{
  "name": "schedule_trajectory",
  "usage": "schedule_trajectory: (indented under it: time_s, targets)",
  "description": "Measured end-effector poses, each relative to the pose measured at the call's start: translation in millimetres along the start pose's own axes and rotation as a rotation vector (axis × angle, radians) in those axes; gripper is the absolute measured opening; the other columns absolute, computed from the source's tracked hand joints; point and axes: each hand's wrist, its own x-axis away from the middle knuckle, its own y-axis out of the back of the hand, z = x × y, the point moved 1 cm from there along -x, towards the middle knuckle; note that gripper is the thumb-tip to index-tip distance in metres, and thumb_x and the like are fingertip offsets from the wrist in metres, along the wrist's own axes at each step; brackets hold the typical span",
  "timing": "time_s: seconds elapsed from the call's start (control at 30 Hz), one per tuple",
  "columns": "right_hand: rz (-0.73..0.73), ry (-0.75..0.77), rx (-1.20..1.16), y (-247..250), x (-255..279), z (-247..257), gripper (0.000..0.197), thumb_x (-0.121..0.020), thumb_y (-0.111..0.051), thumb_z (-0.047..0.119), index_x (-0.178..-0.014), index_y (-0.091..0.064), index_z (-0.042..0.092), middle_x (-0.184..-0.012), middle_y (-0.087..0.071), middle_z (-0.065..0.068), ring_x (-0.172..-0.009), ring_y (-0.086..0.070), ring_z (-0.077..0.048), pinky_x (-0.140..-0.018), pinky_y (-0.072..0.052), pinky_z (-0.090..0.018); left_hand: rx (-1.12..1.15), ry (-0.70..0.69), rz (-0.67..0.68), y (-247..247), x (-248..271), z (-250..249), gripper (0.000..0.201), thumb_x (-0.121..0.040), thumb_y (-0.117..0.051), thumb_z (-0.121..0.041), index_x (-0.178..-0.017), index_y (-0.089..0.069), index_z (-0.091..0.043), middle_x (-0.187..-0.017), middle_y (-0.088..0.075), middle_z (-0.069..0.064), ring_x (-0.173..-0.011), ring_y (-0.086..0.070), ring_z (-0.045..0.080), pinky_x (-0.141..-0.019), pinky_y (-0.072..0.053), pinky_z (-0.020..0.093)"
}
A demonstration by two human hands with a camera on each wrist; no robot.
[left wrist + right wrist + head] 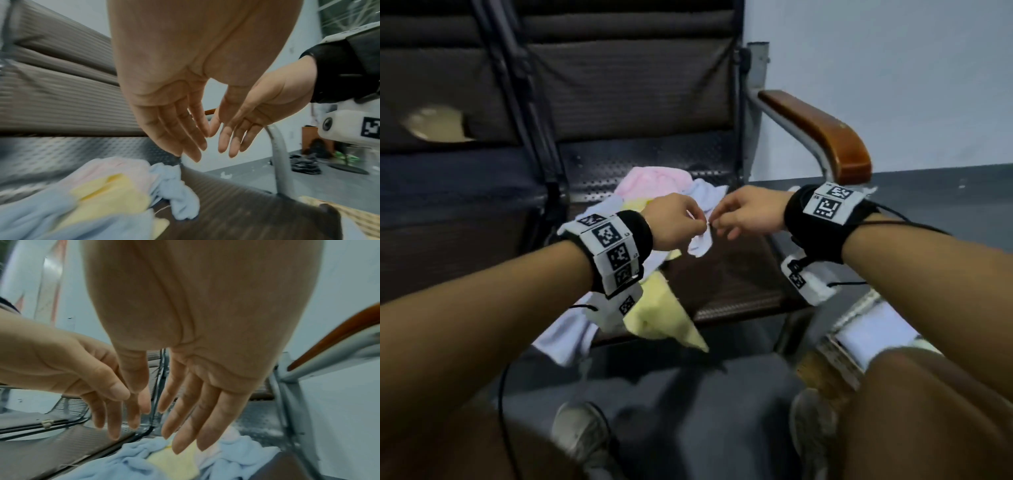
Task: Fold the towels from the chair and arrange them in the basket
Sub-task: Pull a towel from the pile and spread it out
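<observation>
A heap of crumpled terry towels was seen at the centre of the head view, on the perforated dark metal seat of the chair: a pink towel at the back, a pale blue towel beside it, and a yellow towel drooping over the seat's front edge toward the lower middle of the frame. A second pale blue cloth was seen hanging off the edge just left of the yellow one.

The left hand and the right hand were held close together above the heap, their fingertips nearly touching. In the head view a white strip of fabric hung below the spot where they met, yet in both wrist views the fingers were shown straight and relaxed, with nothing gripped; the right hand's fingers were likewise spread and loose above the towels.

A brown wooden armrest was visible at the upper right, and part of a woven basket at the lower right, beside the person's knee.
</observation>
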Motion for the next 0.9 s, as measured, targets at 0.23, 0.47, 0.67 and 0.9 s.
schedule_trajectory:
  time_s: [0.23,0.47,0.67,0.9]
  targets:
    - [0.1,0.143,0.161,-83,-59,42,0.03,-0.092,-0.064,0.031,-0.121,-0.065,0.023,-0.107,-0.072,0.001,-0.09,-0.065,-0.013,-0.077,-0.05,-0.021,-0.301,0.29,0.035,14,19,125,0.051,-0.084,-0.068,-0.041,-0.13,-0.059,-0.021,-0.13,-0.062,0.004,-0.117,-0.056,0.024,-0.096,-0.046,0.032]
    - [0.254,0.14,0.428,-114,-109,40,0.055,-0.087,-0.071,0.038,-0.137,-0.052,0.025,-0.135,-0.058,-0.004,-0.114,-0.06,-0.021,-0.092,-0.045,-0.028,-0.436,0.372,0.102,-9,30,172,0.038,-0.095,-0.057,-0.04,-0.118,-0.064,-0.01,-0.117,-0.067,0.009,-0.107,-0.061,0.026,-0.082,-0.042,0.026]
    - [0.181,0.305,0.45,-127,-126,56,0.044,-0.082,-0.074,0.048,-0.113,-0.064,0.017,-0.105,-0.067,-0.005,-0.095,-0.06,-0.026,-0.081,-0.048,-0.034,-0.022,0.184,-0.225,9,24,165,0.036,-0.103,-0.042,-0.023,-0.069,-0.049,-0.019,-0.072,-0.056,0.0,-0.079,-0.054,0.023,-0.072,-0.038,0.033]
    - [-0.023,0.393,0.152,-110,-116,81,0.029,-0.102,-0.046,0.028,-0.091,-0.063,0.007,-0.091,-0.066,-0.008,-0.088,-0.06,-0.027,-0.078,-0.046,-0.037,0.19,0.223,-0.427,34,17,159,0.036,-0.097,-0.053,-0.048,-0.08,-0.046,-0.017,-0.077,-0.054,0.0,-0.076,-0.05,0.021,-0.067,-0.034,0.032]
